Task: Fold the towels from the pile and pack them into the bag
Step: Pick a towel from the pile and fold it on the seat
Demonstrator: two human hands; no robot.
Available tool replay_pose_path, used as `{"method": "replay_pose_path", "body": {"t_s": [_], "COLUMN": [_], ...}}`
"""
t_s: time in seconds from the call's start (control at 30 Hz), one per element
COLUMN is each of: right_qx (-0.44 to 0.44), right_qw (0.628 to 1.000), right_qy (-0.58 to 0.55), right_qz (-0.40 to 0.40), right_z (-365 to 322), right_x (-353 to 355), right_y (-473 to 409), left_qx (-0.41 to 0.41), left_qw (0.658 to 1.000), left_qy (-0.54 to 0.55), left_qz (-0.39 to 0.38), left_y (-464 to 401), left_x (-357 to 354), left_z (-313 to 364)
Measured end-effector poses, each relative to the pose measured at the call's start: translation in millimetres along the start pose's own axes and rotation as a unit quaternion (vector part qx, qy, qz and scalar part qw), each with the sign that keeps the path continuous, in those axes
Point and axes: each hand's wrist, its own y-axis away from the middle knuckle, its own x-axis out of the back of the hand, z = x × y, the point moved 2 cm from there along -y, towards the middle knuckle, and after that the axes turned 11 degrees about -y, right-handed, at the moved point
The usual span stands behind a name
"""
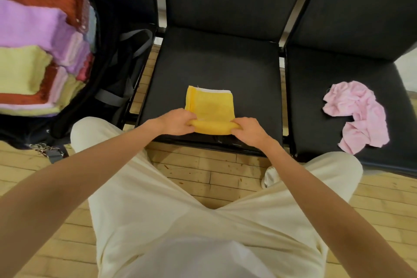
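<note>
A yellow towel (211, 106) lies partly folded on the seat of the middle black chair (212, 67). My left hand (177, 122) grips its near left edge and my right hand (249, 130) grips its near right edge, the near fold rolled up between them. A crumpled pink towel (358, 115) lies on the right chair's seat (338, 81). At the left an open black bag (106, 79) holds stacks of folded towels (33, 52) in orange, purple, pale yellow and red.
The chairs stand side by side with tall black backs. Wooden floor shows below the seats. My legs in cream trousers are close to the middle chair's front edge. The bag's grey straps (135, 38) hang beside the middle chair.
</note>
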Motion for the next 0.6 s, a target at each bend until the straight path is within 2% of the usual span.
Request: {"method": "replay_pose_path", "body": {"t_s": [0.1,0.2,0.3,0.4,0.47,0.53,0.6], "right_qx": [-0.016,-0.029,-0.063,-0.111,-0.126,-0.129,-0.134], "right_qw": [0.988,0.952,0.914,0.896,0.890,0.908,0.937], "right_qy": [-0.152,-0.304,-0.395,-0.417,-0.426,-0.389,-0.308], "right_qz": [0.024,0.034,0.073,0.110,0.104,0.091,0.092], "right_z": [0.6,-0.5,-0.5,-5.4,-8.8,-9.5,-8.5], "right_x": [11.3,12.4,3.0,-9.3,-18.7,-28.9,-35.9], "right_y": [8.2,14.8,12.7,5.8,2.4,-0.7,-5.2], "left_qx": [0.037,0.054,0.145,0.265,0.335,0.376,0.380], "left_qw": [0.989,0.941,0.896,0.843,0.796,0.759,0.758], "left_qy": [0.145,0.333,0.420,0.460,0.489,0.508,0.499], "left_qz": [-0.009,-0.009,0.023,0.084,0.126,0.160,0.179], "left_y": [10.9,22.3,24.0,20.2,16.5,12.9,11.3], "left_x": [9.0,9.0,-0.4,-12.2,-19.0,-26.8,-31.8], "left_z": [-8.4,-10.9,-8.2,-5.4,-2.6,-0.5,2.1]}}
